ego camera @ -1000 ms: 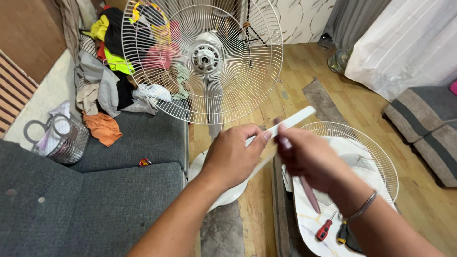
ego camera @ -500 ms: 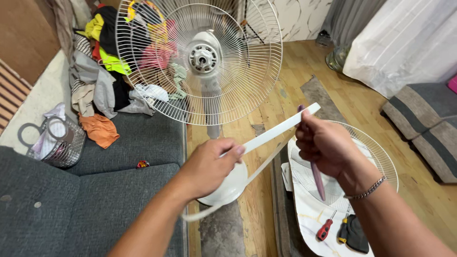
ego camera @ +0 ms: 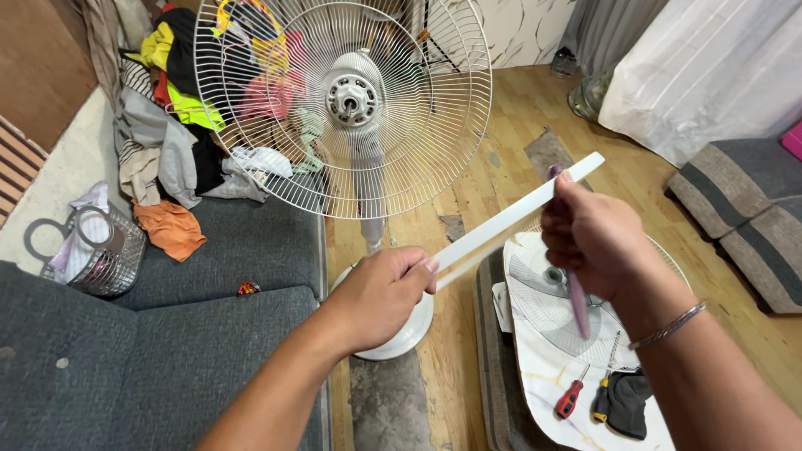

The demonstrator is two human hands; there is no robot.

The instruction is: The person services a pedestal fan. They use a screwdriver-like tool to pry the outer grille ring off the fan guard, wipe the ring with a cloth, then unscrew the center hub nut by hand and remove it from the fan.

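The scene is evenly and brightly lit by soft, diffuse light, apparently daylight admitted through the white curtain (ego camera: 710,75) at two o'clock. No harsh glare is seen; only a mild sheen is laid on the wooden floor (ego camera: 510,175) near one o'clock. Shadows are kept faint and soft-edged, the deepest being found under the fan base (ego camera: 401,330) and along the grey sofa (ego camera: 125,367) at eight o'clock. Focus is held sharp across the centre, the wire fan grille (ego camera: 342,108) being crisply resolved. Wide-angle stretching is noticed toward the edges, and the forearms at six o'clock are slightly softened
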